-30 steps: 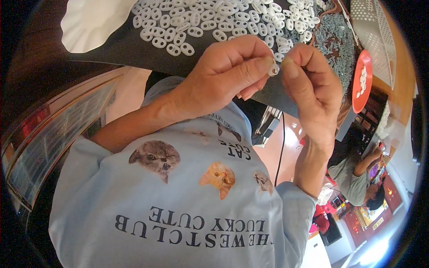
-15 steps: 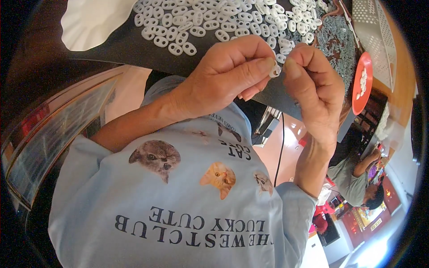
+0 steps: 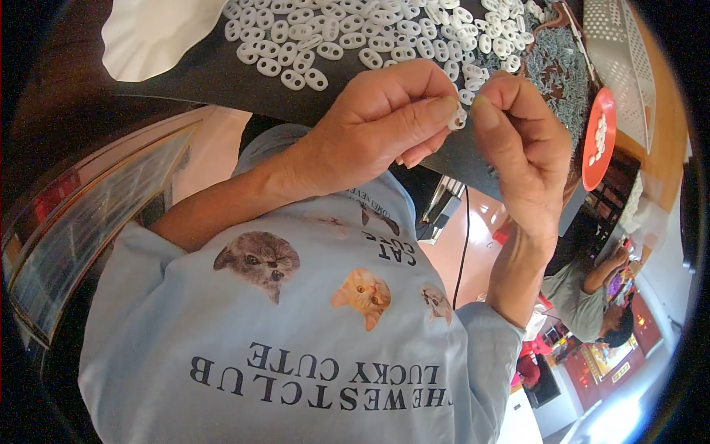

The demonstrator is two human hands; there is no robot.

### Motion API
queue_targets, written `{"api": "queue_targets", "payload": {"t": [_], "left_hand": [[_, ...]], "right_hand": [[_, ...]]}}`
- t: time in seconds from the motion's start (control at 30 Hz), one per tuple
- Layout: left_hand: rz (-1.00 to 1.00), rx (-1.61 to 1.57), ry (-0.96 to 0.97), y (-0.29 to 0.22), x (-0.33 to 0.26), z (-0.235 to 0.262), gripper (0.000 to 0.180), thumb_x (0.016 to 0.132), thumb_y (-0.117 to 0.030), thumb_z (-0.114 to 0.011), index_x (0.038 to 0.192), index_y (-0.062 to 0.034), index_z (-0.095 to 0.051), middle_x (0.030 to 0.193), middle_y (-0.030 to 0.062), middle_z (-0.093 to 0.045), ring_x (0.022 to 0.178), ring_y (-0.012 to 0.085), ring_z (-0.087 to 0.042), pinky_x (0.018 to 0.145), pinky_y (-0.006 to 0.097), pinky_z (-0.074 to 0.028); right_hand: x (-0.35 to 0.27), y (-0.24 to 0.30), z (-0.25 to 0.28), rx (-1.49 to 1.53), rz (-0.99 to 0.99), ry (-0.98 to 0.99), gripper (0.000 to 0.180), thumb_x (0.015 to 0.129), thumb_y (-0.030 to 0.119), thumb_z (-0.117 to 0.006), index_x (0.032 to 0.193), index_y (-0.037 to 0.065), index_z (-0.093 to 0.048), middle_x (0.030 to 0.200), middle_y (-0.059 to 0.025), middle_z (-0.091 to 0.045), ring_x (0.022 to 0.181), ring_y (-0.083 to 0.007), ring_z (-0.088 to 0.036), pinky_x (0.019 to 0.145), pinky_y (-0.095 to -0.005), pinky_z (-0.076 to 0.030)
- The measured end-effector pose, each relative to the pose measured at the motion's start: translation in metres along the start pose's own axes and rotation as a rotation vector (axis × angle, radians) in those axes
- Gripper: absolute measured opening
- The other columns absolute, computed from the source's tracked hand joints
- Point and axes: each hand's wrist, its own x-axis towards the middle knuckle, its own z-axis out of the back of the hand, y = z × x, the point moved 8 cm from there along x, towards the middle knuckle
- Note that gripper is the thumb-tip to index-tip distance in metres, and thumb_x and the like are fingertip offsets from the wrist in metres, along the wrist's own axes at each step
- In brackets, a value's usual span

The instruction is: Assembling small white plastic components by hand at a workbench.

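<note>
Hands meet just right of centre, high in the view, over the near edge of a dark work surface (image 3: 222, 74). The left hand (image 3: 377, 126) comes in from about eight o'clock, fingers curled down into a loose fist, thumb laid straight along the top and pressed toward the forefinger tip. Pinched there is a small white plastic ring (image 3: 458, 118), a little oval piece that sits right at the point where the two hands meet. The right hand (image 3: 521, 148) rises from about five o'clock, forearm nearly upright, fingers bunched and folded, thumb and fingertip closed against the same white piece from the three o'clock side; whether it grips it or only touches it I cannot tell, the piece is mostly hidden between the fingertips. Neither hand is spread; both are drawn tight into a pinch. At twelve o'clock from the hands lies a wide scatter of matching white oval rings (image 3: 370, 29) on the dark surface. At ten o'clock a white bag or sheet (image 3: 155, 37) rests at the surface's far corner. At two o'clock there is a heap of small grey metal parts (image 3: 555, 66), and at three o'clock beside it a red dish (image 3: 597, 140) holding a few white pieces. A perforated white basket (image 3: 617, 44) stands at the upper right.
</note>
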Motion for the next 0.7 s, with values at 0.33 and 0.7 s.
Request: {"api": "queue_targets", "payload": {"t": [0.33,0.7], "left_hand": [[0.033,-0.031,-0.037,0.002,0.002,-0.003,0.018,0.097,-0.02,-0.044,0.093,-0.0036,-0.05,0.068,0.0004,-0.048,0.055,0.0057,-0.041,0.049,0.019,-0.034],[0.012,-0.02,-0.122,-0.001,-0.001,-0.004,0.017,0.097,-0.019,-0.042,0.091,-0.004,-0.047,0.065,0.0008,-0.046,0.052,0.0055,-0.039,0.047,0.02,-0.033]], "right_hand": [[0.001,0.0,-0.002,0.031,-0.04,-0.012,0.009,0.089,0.006,-0.057,0.083,0.001,-0.053,0.067,0.004,-0.046,0.061,-0.0026,-0.039,0.052,-0.0191,-0.034],[-0.007,-0.009,-0.005,0.001,-0.03,-0.155,0.011,0.09,0.007,-0.056,0.081,0.001,-0.052,0.066,0.0035,-0.045,0.06,-0.0034,-0.036,0.051,-0.0195,-0.032]]}}
